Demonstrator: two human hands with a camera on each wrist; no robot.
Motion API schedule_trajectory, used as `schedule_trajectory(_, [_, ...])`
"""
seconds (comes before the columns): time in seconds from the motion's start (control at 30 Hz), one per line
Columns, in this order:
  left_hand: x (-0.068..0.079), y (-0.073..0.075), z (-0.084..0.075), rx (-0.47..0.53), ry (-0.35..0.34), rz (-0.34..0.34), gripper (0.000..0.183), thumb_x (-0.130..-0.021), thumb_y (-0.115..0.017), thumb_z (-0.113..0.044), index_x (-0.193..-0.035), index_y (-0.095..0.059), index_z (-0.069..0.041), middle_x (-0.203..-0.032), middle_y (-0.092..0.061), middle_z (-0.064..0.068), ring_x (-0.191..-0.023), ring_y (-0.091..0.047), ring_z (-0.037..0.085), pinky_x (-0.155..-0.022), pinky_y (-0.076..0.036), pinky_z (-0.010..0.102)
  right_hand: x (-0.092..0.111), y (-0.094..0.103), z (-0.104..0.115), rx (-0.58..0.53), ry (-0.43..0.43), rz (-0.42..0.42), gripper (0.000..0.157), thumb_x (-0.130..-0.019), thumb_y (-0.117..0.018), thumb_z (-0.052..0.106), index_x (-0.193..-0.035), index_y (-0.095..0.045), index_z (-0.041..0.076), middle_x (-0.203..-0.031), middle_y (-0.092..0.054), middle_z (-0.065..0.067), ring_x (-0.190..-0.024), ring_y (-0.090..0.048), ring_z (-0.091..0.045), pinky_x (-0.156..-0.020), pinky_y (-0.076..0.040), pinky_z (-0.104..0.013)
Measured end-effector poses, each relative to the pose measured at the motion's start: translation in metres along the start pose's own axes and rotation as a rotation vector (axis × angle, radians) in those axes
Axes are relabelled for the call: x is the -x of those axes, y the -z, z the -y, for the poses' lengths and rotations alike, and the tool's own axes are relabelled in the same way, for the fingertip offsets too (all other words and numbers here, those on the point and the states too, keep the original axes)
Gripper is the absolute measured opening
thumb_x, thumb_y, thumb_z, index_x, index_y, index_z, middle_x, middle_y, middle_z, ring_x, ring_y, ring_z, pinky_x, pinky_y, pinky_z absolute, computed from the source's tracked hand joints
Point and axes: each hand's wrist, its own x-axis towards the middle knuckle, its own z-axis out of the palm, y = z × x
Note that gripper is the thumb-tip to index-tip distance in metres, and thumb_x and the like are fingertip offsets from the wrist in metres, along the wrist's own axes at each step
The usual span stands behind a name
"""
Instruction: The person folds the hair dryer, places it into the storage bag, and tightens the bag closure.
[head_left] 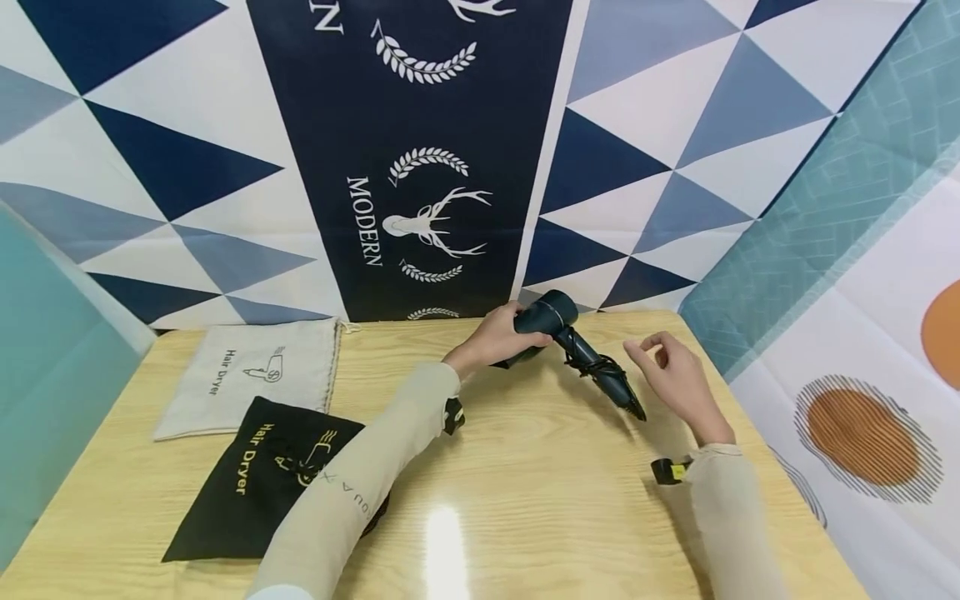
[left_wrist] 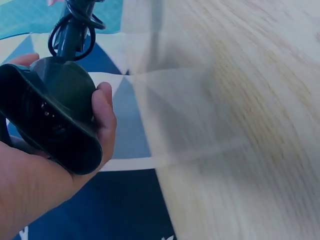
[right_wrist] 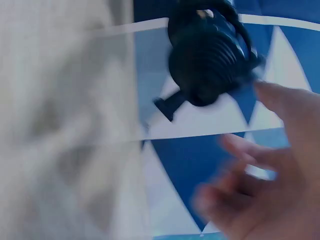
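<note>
A dark hair dryer [head_left: 546,314] is held up by my left hand [head_left: 493,337] near the table's back edge. The left wrist view shows the left fingers and thumb wrapped round its barrel, just behind a wide flat nozzle [left_wrist: 52,127]. Its handle [head_left: 609,379] slants down to the right, with the black cord [head_left: 588,363] wound round it. My right hand [head_left: 675,379] is held just right of the handle's end, apart from it, with its fingers loosely bent and nothing in them. In the right wrist view that hand is blurred, beside the ribbed end of the handle [right_wrist: 205,70].
On the left of the wooden table [head_left: 525,500] lies a black drawstring pouch [head_left: 225,492] printed "Hair Dryer", partly under my left forearm. It overlaps a whitish pouch [head_left: 202,387] with the same print. A patterned cloth [head_left: 420,108] stands behind the table.
</note>
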Motion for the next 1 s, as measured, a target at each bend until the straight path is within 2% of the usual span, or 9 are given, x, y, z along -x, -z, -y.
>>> schedule_trajectory(0.07, [0.004, 0.005, -0.004, -0.022, -0.006, -0.013, 0.070, -0.084, -0.075, -0.046, -0.136, -0.050, -0.006, -0.116, -0.058, 0.008, -0.096, -0.060, 0.020, -0.077, -0.052, 0.030, 0.003, 0.006, 0.001, -0.059, -0.056, 0.103, 0.056, -0.101, -0.048, 0.054, -0.125, -0.055, 0.004, -0.068, -0.052, -0.012, -0.056, -0.049, -0.025, -0.054, -0.043, -0.036])
schedule_trajectory(0.13, [0.008, 0.009, -0.008, -0.037, -0.013, -0.035, 0.072, -0.084, -0.076, -0.046, -0.138, -0.049, -0.006, -0.118, -0.057, 0.009, -0.098, -0.060, 0.020, -0.077, -0.052, 0.030, 0.003, 0.010, 0.003, -0.177, -0.094, 0.246, 0.063, -0.102, -0.043, 0.055, -0.135, -0.048, 0.002, -0.069, -0.052, -0.011, -0.057, -0.051, -0.022, -0.055, -0.047, -0.037])
schedule_trajectory(0.23, [0.015, 0.016, -0.011, -0.034, -0.023, -0.071, 0.072, -0.084, -0.075, -0.045, -0.139, -0.049, -0.006, -0.119, -0.057, 0.010, -0.098, -0.060, 0.022, -0.077, -0.053, 0.032, 0.003, 0.010, 0.009, -0.395, -0.131, 0.396, 0.070, -0.104, -0.037, 0.055, -0.147, -0.036, -0.001, -0.090, -0.062, -0.019, -0.075, -0.065, -0.025, -0.070, -0.055, -0.040])
schedule_trajectory(0.3, [0.020, 0.019, -0.011, -0.019, -0.026, -0.077, 0.072, -0.085, -0.075, -0.046, -0.139, -0.048, -0.007, -0.118, -0.057, 0.010, -0.097, -0.060, 0.022, -0.076, -0.054, 0.032, 0.003, 0.007, 0.014, -0.526, -0.113, 0.453, 0.069, -0.106, -0.034, 0.051, -0.152, -0.028, 0.000, -0.107, -0.064, -0.026, -0.090, -0.069, -0.034, -0.079, -0.056, -0.044])
schedule_trajectory(0.37, [0.027, 0.022, -0.010, -0.004, -0.019, -0.075, 0.073, -0.085, -0.074, -0.047, -0.139, -0.048, -0.007, -0.118, -0.058, 0.009, -0.097, -0.061, 0.021, -0.075, -0.054, 0.033, 0.004, 0.002, 0.018, -0.635, -0.072, 0.502, 0.066, -0.107, -0.033, 0.047, -0.157, -0.020, 0.005, -0.123, -0.060, -0.033, -0.105, -0.065, -0.044, -0.087, -0.055, -0.049])
schedule_trajectory(0.5, [0.042, 0.025, -0.005, 0.006, -0.002, -0.081, 0.074, -0.084, -0.075, -0.049, -0.139, -0.049, -0.007, -0.117, -0.060, 0.008, -0.096, -0.061, 0.020, -0.076, -0.052, 0.032, 0.005, -0.008, 0.027, -0.747, 0.012, 0.585, 0.058, -0.109, -0.038, 0.032, -0.159, -0.017, 0.011, -0.124, -0.059, -0.035, -0.109, -0.060, -0.052, -0.088, -0.053, -0.053])
schedule_trajectory(0.63, [0.056, 0.028, -0.003, 0.005, 0.003, -0.123, 0.077, -0.082, -0.076, -0.050, -0.139, -0.048, -0.007, -0.118, -0.058, 0.009, -0.096, -0.060, 0.021, -0.076, -0.052, 0.033, 0.005, -0.016, 0.039, -0.735, 0.027, 0.590, 0.053, -0.107, -0.048, 0.026, -0.154, -0.030, 0.011, -0.118, -0.063, -0.032, -0.104, -0.063, -0.048, -0.084, -0.054, -0.053])
schedule_trajectory(0.73, [0.065, 0.032, -0.005, 0.024, -0.003, -0.155, 0.079, -0.082, -0.076, -0.050, -0.140, -0.045, -0.007, -0.119, -0.056, 0.010, -0.097, -0.060, 0.023, -0.076, -0.052, 0.035, 0.005, -0.021, 0.050, -0.734, 0.021, 0.543, 0.051, -0.105, -0.051, 0.028, -0.151, -0.036, 0.012, -0.111, -0.062, -0.033, -0.094, -0.066, -0.046, -0.079, -0.056, -0.053])
schedule_trajectory(1.0, [0.086, 0.037, -0.006, 0.058, 0.004, -0.167, 0.079, -0.084, -0.076, -0.046, -0.143, -0.041, -0.006, -0.122, -0.054, 0.009, -0.099, -0.060, 0.022, -0.079, -0.053, 0.036, 0.012, -0.026, 0.074, -0.695, 0.032, 0.506, 0.049, -0.105, -0.050, 0.033, -0.149, -0.037, 0.016, -0.100, -0.061, -0.024, -0.074, -0.064, -0.034, -0.065, -0.056, -0.048])
